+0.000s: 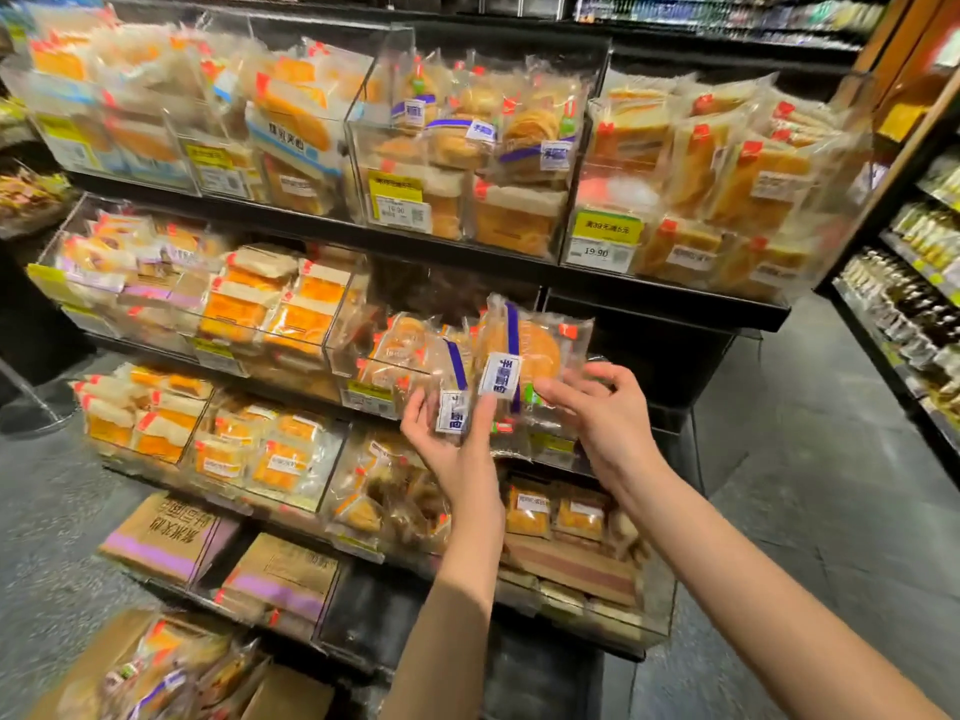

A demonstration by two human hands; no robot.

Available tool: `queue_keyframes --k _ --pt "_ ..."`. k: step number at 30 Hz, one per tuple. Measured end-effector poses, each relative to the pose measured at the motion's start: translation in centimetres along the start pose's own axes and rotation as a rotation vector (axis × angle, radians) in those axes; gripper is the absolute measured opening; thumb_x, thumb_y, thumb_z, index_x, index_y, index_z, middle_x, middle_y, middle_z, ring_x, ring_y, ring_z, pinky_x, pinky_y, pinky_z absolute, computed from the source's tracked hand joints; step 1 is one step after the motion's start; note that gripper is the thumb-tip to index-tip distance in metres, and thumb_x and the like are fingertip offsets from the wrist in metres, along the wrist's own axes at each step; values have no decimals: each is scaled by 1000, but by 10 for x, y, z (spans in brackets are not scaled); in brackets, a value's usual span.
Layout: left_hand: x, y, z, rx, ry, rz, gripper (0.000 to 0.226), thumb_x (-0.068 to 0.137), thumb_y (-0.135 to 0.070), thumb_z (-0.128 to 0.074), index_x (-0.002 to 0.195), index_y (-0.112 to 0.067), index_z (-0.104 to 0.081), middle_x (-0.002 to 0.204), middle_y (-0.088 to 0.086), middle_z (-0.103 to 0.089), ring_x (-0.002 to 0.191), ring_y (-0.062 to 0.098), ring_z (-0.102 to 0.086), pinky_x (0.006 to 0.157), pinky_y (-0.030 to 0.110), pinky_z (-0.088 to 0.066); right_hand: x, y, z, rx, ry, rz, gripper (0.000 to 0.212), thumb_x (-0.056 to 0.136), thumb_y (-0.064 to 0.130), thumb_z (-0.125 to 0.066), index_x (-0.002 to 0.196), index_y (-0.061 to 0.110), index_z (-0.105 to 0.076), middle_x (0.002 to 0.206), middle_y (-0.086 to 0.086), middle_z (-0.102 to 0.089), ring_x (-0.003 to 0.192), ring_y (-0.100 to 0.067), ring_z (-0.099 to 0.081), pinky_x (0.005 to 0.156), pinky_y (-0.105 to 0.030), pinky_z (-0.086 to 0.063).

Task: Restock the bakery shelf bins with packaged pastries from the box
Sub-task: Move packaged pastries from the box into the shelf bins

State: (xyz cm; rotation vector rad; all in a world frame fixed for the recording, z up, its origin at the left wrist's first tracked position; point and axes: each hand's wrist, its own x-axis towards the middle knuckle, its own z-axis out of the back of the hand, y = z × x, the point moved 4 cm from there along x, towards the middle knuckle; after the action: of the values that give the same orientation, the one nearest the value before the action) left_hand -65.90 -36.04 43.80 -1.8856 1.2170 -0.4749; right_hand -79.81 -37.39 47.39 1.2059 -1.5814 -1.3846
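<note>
I see both hands at the middle-shelf bin. Left hand has fingers curled round a packaged pastry, holding it upright at the bin front. Right hand has fingers spread, touching a second pastry pack just beside it. Box on floor, lower left, packs inside.

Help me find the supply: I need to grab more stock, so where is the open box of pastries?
In the head view, the open cardboard box sits on the floor at bottom left, below the lowest shelf bins and left of the left forearm.
</note>
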Motion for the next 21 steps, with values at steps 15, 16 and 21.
queue_keyframes --k 15,16,21 --pt "50 69 -38 -21 -347 11 52 83 3 -65 126 -16 -42 105 -2 -58 82 -2 -61 64 10 -49 168 -12 76 -1401 267 502 49 76 13 -76 123 16 -59 110 -9 -63 104 -27 -51 88 -34 -40" --pt "53 71 -40 -13 -353 3 52 83 2 -66 126 -15 -42 102 -4 -59 78 -4 -62 63 10 -48 176 -22 72 -1464 304 468 50 79 14 -74 126 18 -56 110 -10 -61 104 -28 -51 89 -36 -41" --pt "62 79 -44 -45 -288 -69 42 81 9 -65 115 -7 -46 106 2 -58 85 5 -61 71 13 -50 204 -67 55 -1506 533 371 51 82 10 -68 129 19 -50 117 -9 -61 112 -29 -54 88 -37 -45"
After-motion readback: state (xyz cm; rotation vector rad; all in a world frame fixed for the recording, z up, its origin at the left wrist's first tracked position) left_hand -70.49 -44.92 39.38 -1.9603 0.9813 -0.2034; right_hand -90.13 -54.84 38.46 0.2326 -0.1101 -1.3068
